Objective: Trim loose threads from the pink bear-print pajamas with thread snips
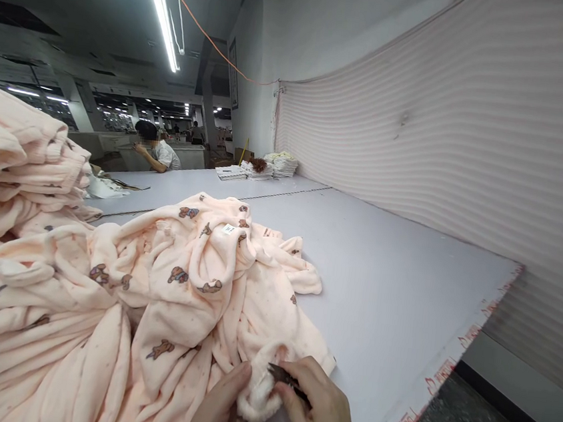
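A pale pink fleece garment (272,304) with small brown bear prints lies bunched on the table in front of me. My left hand (221,399) pinches the garment near its fluffy white-pink edge (259,397), thumb on top. In my right hand (314,406) is a pair of small dark thread snips (289,378), its tips pointing left at that edge. Whether the blades touch a thread is too small to tell. A small white label (228,229) shows near the garment's neckline. My left fingers are mostly hidden under the fabric.
A tall heap of similar pink garments (11,149) rises at the left. The grey table (405,278) reaches right to a taped edge with red print. Stacks of folded pieces (281,165) stand at the back, by a striped hanging sheet (445,134). Another person (164,155) sits beyond the table.
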The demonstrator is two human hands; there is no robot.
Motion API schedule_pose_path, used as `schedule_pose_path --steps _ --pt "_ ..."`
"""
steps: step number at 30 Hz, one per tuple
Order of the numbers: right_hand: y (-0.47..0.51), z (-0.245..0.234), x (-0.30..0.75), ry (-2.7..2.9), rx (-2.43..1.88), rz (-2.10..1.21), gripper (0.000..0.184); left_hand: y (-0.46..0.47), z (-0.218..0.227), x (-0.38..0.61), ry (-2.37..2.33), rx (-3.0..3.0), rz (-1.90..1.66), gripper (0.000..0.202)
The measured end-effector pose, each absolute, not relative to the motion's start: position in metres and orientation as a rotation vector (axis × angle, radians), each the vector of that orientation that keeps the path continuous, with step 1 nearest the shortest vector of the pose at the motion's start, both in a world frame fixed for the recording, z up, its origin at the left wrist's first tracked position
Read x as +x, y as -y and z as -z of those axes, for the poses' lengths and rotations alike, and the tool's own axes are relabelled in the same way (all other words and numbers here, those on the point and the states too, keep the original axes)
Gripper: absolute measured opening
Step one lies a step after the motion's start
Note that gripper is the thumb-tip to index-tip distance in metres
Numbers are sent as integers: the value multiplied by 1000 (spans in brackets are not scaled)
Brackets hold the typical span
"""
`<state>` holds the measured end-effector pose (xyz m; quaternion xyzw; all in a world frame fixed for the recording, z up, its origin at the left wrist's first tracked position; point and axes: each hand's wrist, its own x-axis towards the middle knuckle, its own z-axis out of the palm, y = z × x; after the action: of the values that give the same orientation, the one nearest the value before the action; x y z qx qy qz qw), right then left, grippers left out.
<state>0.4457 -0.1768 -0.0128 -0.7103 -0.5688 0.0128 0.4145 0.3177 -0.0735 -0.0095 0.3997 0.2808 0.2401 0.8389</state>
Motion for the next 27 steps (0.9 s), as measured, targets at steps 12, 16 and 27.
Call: schedule_pose_path --steps 12,16,27 --pt "195 66 480 1270 -2160 1 46 42 -13 294 -746 1311 -942 33" --pt "185 59 488 1267 -2167 -81 20 36 -24 285 -647 1234 -841 31" --pt "196 72 480 1221 -2164 -278 63 63 2 306 -624 2522 125 27"
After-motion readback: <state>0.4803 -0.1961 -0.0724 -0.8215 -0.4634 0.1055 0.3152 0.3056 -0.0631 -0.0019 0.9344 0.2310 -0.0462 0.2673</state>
